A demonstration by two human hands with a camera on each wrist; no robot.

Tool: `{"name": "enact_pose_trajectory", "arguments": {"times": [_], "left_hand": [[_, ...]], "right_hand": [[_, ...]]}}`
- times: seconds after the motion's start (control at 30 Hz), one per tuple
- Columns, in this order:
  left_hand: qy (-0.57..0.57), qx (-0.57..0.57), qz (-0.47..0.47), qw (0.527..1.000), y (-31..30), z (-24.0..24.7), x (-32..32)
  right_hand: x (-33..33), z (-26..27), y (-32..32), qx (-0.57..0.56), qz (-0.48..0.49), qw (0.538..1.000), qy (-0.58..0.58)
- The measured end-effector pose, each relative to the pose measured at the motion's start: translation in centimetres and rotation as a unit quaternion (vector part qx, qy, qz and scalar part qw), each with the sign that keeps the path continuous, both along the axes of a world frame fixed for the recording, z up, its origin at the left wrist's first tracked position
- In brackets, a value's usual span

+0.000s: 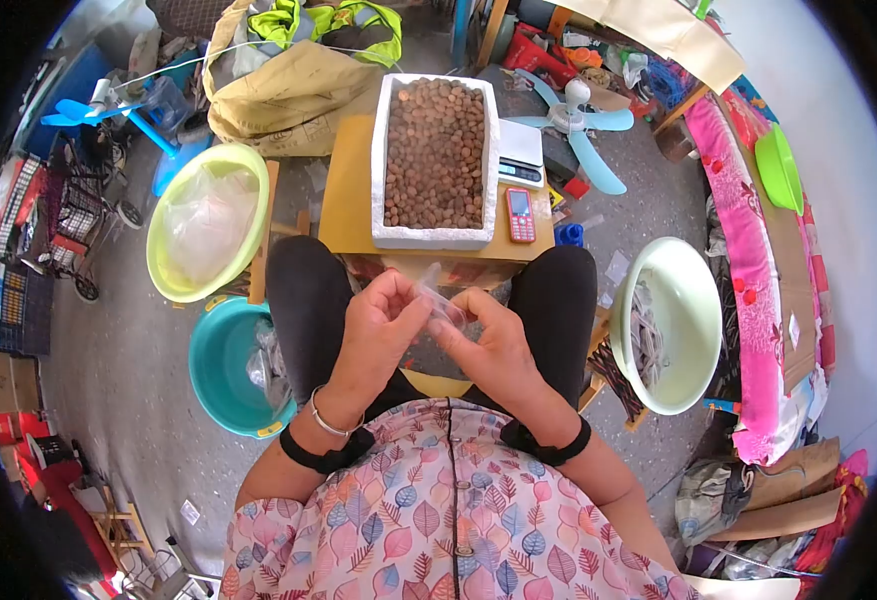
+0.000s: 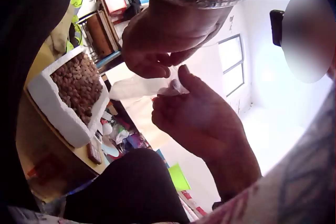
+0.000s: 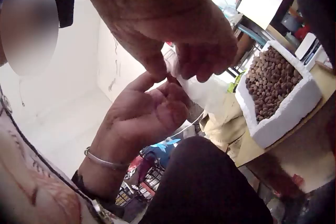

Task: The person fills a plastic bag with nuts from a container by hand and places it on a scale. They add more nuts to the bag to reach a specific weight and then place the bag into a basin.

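Observation:
A small clear plastic bag point(image 1: 436, 292) is pinched between both hands above the lap, in front of the foam box. The left hand point(image 1: 383, 325) holds one side of it with thumb and fingers, and the right hand point(image 1: 488, 345) pinches the other side. Translucent film point(image 2: 137, 87) hangs out past the fingers in the left wrist view; the same film point(image 3: 207, 92) shows in the right wrist view. Brown nuts or seeds point(image 1: 435, 150) fill the white foam box point(image 1: 433, 238), which stands on a yellow-brown table point(image 1: 348, 195) beyond the hands.
Right of the box lie a scale point(image 1: 520, 152) and a red phone point(image 1: 521, 215). On the left are a yellow basin point(image 1: 165, 275) with plastic bags and a teal basin point(image 1: 220, 375). A pale green basin point(image 1: 693, 330) holds filled bags at the right. Behind stands a fan point(image 1: 571, 120).

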State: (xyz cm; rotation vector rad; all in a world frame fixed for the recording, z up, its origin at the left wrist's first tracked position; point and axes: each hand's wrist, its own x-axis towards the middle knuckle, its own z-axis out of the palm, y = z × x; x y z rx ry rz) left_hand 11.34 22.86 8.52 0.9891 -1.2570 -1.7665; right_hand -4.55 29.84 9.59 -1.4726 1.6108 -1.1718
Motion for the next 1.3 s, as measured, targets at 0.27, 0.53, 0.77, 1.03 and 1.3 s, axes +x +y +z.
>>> {"name": "enact_pose_trajectory", "arguments": {"times": [0.27,0.53,0.77,1.03,1.3], "left_hand": [[-0.203,-0.179,-0.083,0.959,-2.8,1.0,0.8],[-0.195,-0.159,-0.001,0.968,-5.8,-2.0,-1.6],[-0.261,-0.238,0.006,0.935,-9.4,-2.5,-3.4],[-0.211,-0.229,-0.001,0.950,-16.2,-1.8,-6.0],[-0.289,-0.337,0.011,0.896,-22.1,-2.5,-6.8]], "right_hand": [[-1.7,-0.8,-1.5,0.015,-0.021,0.998,0.049],[-2.6,-1.8,-5.5,0.035,-0.023,0.990,0.136],[-4.0,-2.5,-10.6,-0.010,-0.001,0.982,0.186],[-6.7,-2.5,-18.7,0.057,0.023,0.997,-0.049],[-9.9,-3.8,-23.7,0.033,0.016,0.991,0.128]]}}
